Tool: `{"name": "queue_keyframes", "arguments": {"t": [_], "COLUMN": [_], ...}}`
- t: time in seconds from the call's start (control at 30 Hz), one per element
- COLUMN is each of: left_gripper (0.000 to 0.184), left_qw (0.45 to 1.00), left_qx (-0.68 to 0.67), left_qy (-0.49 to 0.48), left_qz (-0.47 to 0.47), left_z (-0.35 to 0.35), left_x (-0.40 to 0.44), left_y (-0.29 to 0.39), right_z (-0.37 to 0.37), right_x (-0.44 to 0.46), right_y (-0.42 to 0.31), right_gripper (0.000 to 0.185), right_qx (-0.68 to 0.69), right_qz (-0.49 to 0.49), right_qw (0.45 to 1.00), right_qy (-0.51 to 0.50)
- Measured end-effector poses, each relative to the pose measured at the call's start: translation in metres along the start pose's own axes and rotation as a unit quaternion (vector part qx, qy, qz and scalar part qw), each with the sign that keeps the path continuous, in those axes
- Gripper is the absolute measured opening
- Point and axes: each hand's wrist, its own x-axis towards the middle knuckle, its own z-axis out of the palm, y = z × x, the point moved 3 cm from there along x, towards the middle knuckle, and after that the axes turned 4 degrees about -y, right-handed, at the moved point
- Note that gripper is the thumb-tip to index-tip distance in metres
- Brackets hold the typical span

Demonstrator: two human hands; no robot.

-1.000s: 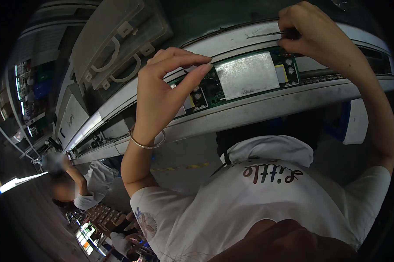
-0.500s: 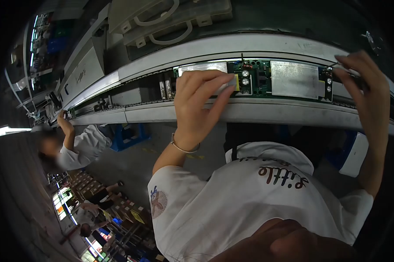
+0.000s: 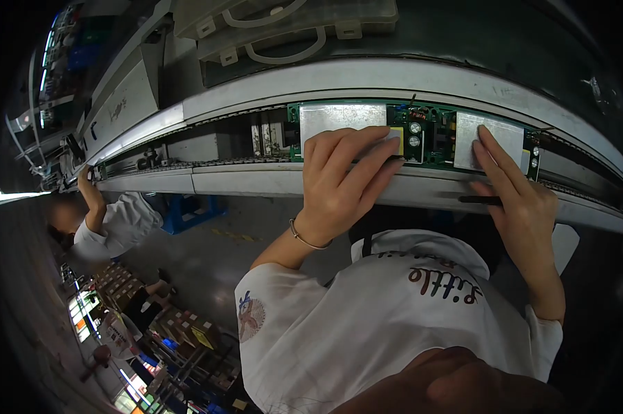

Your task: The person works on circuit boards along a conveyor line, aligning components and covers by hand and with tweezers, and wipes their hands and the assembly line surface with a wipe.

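Two green circuit boards with silver metal plates lie end to end on the conveyor rail. My left hand (image 3: 342,172) is over the left board (image 3: 430,138), its fingers bent together beside a yellow-sided part (image 3: 397,140). What they hold, if anything, is hidden; a small dark tip shows near the thumb. My right hand (image 3: 522,207) reaches over the right board. Two of its fingers lie stretched on the silver plate (image 3: 467,131), while the thumb side grips a slim black tool (image 3: 480,200), whose exact kind I cannot make out.
Long metal rails (image 3: 256,181) with a chain run across the view. Clear plastic cases with handles (image 3: 277,41) lie beyond the far rail. A co-worker (image 3: 121,224) sits farther left along the line, near a blue stool (image 3: 194,212). Stacked cartons (image 3: 121,283) stand lower left.
My right hand has come down and left from the right board's far end onto its silver plate. The boards and my left hand appear farther right, as the view has shifted.
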Motion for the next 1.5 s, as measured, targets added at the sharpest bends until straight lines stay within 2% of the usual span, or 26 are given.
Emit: {"name": "queue_keyframes", "arguments": {"t": [0.27, 0.33, 0.47, 0.67, 0.77, 0.83, 0.97, 1.17, 1.23, 1.33, 1.4, 1.43, 1.5], "left_gripper": [0.036, 0.037, 0.038, 0.036, 0.034, 0.032, 0.031, 0.03, 0.029, 0.025, 0.019, 0.019, 0.014], "left_qw": [0.999, 0.999, 0.996, 0.991, 0.988, 0.986, 0.984, 0.981, 0.979, 0.973, 0.956, 0.955, 0.928], "left_qx": [0.033, 0.041, 0.065, 0.098, 0.108, 0.108, 0.088, 0.08, 0.067, 0.057, 0.053, 0.057, 0.045], "left_qy": [-0.02, -0.026, -0.053, -0.093, -0.111, -0.124, -0.155, -0.178, -0.19, -0.222, -0.282, -0.287, -0.368], "left_qz": [-0.006, -0.007, -0.01, -0.007, -0.004, 0.0, -0.008, 0.007, 0.005, -0.003, 0.058, 0.058, 0.041], "left_z": [-0.004, -0.005, -0.004, -0.005, -0.006, -0.006, -0.007, -0.013, -0.015, -0.012, -0.005, -0.004, 0.001], "left_x": [0.003, 0.004, 0.006, 0.01, 0.013, 0.015, 0.019, 0.033, 0.046, 0.071, 0.084, 0.092, 0.102], "left_y": [-0.007, -0.007, -0.007, -0.005, -0.005, -0.004, -0.004, -0.003, -0.004, -0.009, -0.012, -0.012, -0.011], "right_z": [-0.001, 0.001, 0.002, 0.008, 0.008, 0.005, 0.006, -0.013, -0.019, -0.02, -0.013, -0.008, -0.003], "right_x": [0.0, -0.001, 0.004, 0.004, 0.006, 0.007, 0.002, -0.014, -0.024, -0.049, -0.068, -0.076, -0.081], "right_y": [0.003, 0.006, -0.001, 0.002, -0.007, -0.021, -0.027, 0.001, 0.015, 0.041, 0.055, 0.061, 0.068], "right_gripper": [0.05, 0.049, 0.048, 0.046, 0.041, 0.031, 0.03, 0.028, 0.023, 0.019, 0.023, 0.028, 0.023], "right_qx": [0.009, 0.059, 0.08, 0.066, 0.098, 0.125, 0.168, 0.228, 0.319, 0.389, 0.439, 0.463, 0.493], "right_qz": [0.0, -0.004, 0.019, -0.017, -0.031, -0.074, -0.079, -0.064, -0.021, 0.027, 0.087, 0.132, 0.126], "right_qw": [1.0, 0.997, 0.995, 0.996, 0.992, 0.985, 0.98, 0.958, 0.937, 0.906, 0.869, 0.84, 0.82], "right_qy": [0.014, 0.052, 0.05, 0.052, 0.078, 0.092, 0.067, 0.162, 0.14, 0.167, 0.213, 0.249, 0.263]}}
